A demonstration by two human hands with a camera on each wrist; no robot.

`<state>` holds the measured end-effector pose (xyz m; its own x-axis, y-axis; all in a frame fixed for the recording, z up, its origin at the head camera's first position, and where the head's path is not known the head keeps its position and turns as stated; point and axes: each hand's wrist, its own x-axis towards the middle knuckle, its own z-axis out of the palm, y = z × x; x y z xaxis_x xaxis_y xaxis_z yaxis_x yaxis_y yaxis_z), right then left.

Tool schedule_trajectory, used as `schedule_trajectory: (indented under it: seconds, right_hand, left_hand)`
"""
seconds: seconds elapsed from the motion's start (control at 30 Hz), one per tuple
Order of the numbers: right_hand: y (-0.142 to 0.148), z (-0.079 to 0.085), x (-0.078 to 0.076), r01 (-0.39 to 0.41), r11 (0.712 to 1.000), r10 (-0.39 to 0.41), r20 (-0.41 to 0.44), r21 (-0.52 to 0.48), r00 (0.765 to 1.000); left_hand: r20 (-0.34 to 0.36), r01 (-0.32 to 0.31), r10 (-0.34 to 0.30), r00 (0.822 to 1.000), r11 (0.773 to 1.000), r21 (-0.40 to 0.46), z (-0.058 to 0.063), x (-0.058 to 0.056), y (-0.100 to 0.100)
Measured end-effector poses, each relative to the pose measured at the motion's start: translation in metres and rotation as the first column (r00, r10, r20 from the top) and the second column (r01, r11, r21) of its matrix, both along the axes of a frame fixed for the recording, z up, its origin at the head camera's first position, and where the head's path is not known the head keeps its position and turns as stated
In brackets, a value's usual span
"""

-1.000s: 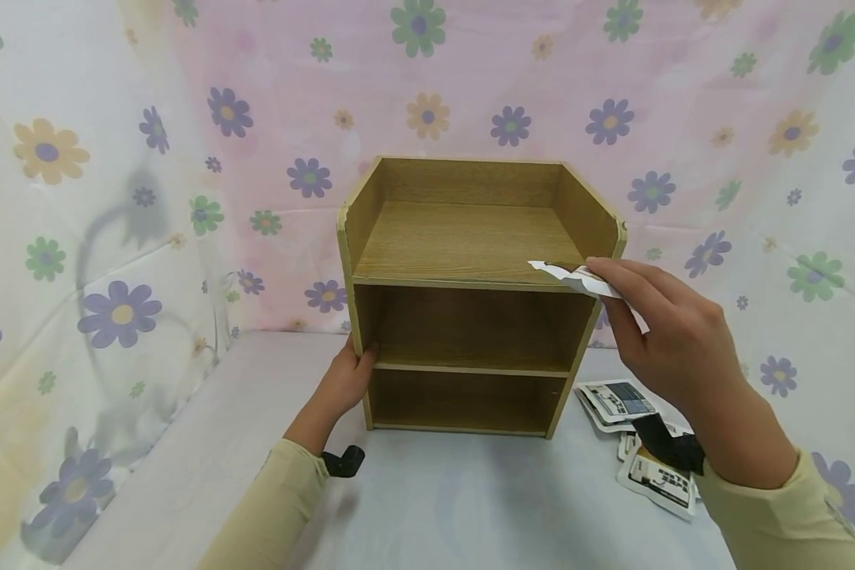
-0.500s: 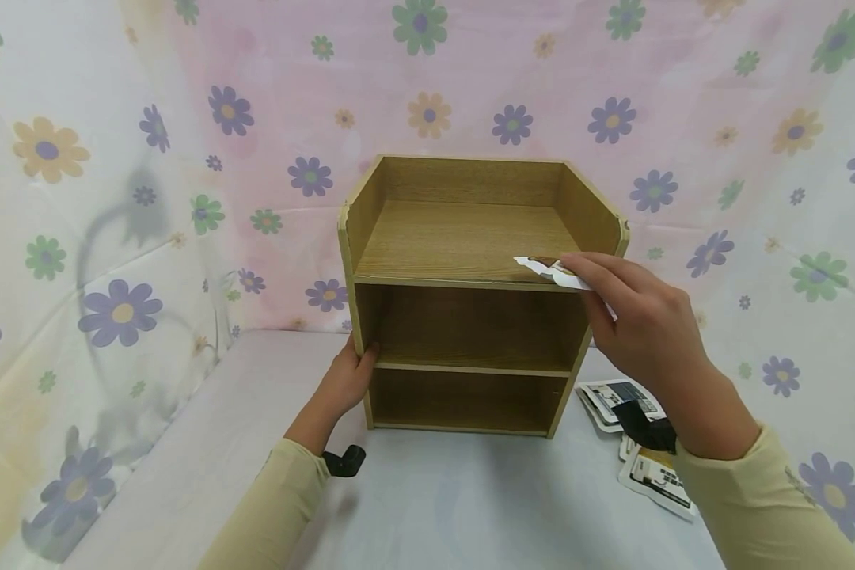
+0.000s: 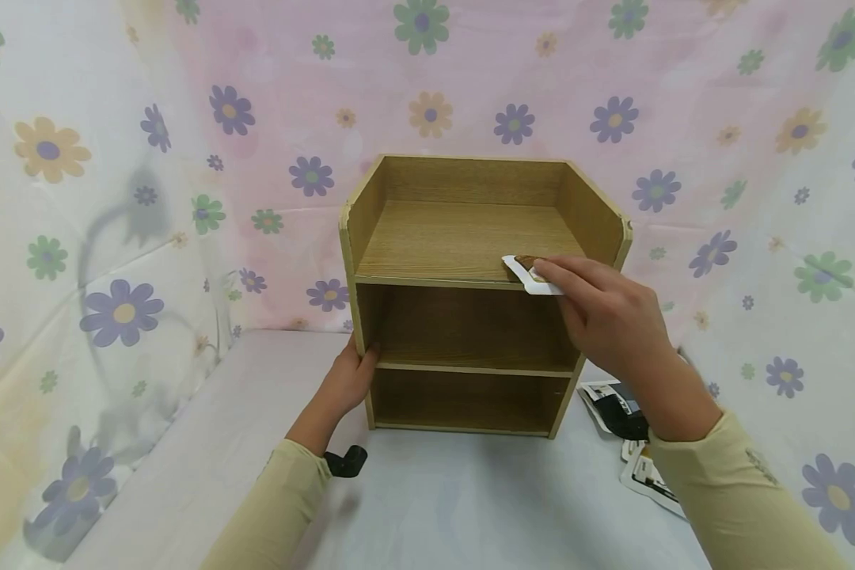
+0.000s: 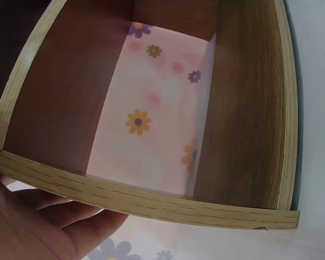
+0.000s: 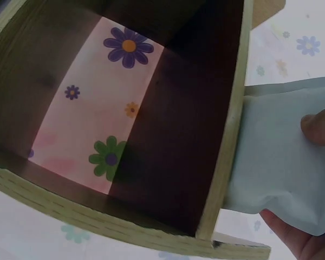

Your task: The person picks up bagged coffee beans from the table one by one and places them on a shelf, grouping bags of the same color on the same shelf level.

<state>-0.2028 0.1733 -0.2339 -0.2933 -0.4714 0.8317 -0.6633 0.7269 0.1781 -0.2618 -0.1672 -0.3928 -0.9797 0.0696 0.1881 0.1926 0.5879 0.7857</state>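
Observation:
A small wooden shelf unit (image 3: 470,283) with a top tray and two lower compartments stands in the middle. My left hand (image 3: 344,378) grips its left side panel, thumb at the inner face and fingers outside; in the left wrist view the fingers curl around the panel's edge. My right hand (image 3: 609,317) pinches a flat sealed pouch (image 3: 530,277) at the front edge of the top tray. The pouch's white back (image 5: 281,151) shows in the right wrist view, the thumb lying on it and its far end meeting the shelf board.
Several flat printed pouches (image 3: 644,473) lie on the white table (image 3: 442,499) to the right of the shelf unit, partly hidden by the right forearm. A flowered curtain (image 3: 278,103) hangs behind and at both sides.
My right hand has moved left with the pouch, from the shelf unit's right side to over the top tray's front edge. The left hand has kept its place on the side panel.

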Motion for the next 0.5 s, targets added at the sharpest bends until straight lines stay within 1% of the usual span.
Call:
schedule_trajectory:
  seconds: [0.17,0.37,0.5]
  right_hand:
    - [-0.002,-0.003,-0.006,0.011,1.0,-0.012,0.034,0.017,0.999]
    - [-0.004,-0.006,-0.011,0.016,1.0,-0.017,0.084,0.008,0.996]
    - [-0.005,-0.007,-0.014,0.033,0.999,-0.033,0.12,0.007,0.992]
  left_hand:
    - [0.005,-0.003,0.003,1.0,1.0,0.001,0.0,0.0,0.0]
    - [0.011,-0.002,0.002,1.0,1.0,0.008,0.0,0.001,0.0]
    - [0.021,-0.005,0.004,1.0,1.0,0.013,-0.001,0.001,0.0]
